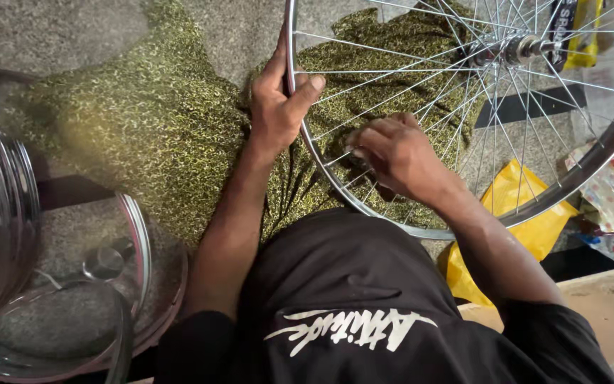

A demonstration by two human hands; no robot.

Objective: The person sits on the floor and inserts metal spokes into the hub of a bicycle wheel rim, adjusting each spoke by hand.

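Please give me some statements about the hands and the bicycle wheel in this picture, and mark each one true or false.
1. The left hand grips the rim of the spoked wheel. True.
2. The right hand rests on the hub. False: it is among the spokes near the rim, away from the hub.
3. A yellow plastic bag lies below the wheel. True.
4. The wheel has a tyre fitted. False: the metal rim is bare.
5. More shiny rims lie at the left. True.

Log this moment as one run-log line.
left hand: grips wheel rim | right hand: fingers at spokes | wheel over green cloth
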